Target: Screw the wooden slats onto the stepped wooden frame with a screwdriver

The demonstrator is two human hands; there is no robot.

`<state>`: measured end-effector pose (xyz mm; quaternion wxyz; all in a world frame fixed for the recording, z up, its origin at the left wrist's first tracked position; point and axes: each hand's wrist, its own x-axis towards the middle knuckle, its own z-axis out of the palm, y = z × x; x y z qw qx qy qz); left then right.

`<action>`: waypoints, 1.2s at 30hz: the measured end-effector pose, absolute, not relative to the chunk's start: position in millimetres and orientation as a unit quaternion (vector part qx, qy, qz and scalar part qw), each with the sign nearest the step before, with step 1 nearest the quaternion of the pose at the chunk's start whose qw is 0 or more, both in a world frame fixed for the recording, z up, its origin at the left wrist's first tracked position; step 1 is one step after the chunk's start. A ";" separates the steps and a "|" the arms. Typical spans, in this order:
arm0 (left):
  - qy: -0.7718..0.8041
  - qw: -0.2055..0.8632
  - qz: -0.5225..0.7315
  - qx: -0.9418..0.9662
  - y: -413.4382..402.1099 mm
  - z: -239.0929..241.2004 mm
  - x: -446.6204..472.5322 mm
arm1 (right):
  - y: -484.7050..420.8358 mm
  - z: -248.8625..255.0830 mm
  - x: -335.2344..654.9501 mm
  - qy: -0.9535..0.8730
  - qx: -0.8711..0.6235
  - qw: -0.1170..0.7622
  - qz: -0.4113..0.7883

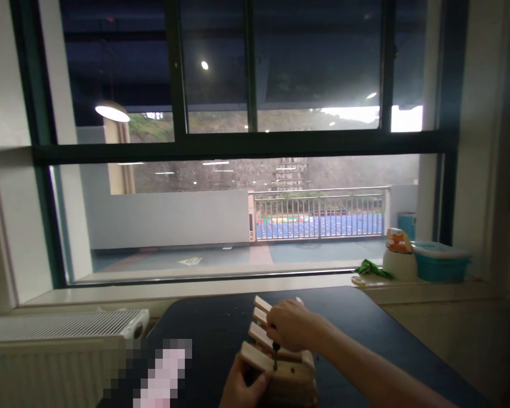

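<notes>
A light wooden piece (276, 362) made of several parallel slats on a block stands on the dark table (357, 317) at the bottom centre. My right hand (291, 326) is closed round a small screwdriver (275, 357), its tip pointing down onto a slat. Below it, my left hand (240, 385) grips the near left end of the wooden piece and steadies it; the frame's bottom edge cuts this hand off.
A big window (246, 141) fills the view, with a sill (195, 289) below it. A white radiator (59, 328) sits at the left. On the right sill are a teal basin (442, 263), a white container (399, 255) and a green cloth (372, 267). A blurred patch (161, 374) lies on the table.
</notes>
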<state>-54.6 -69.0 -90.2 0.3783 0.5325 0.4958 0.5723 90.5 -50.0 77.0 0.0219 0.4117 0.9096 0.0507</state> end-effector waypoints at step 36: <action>0.491 0.379 0.552 0.557 -74.8 -88.1 -56.1 | -54.0 75.3 133.1 0.888 0.456 -0.051 0.041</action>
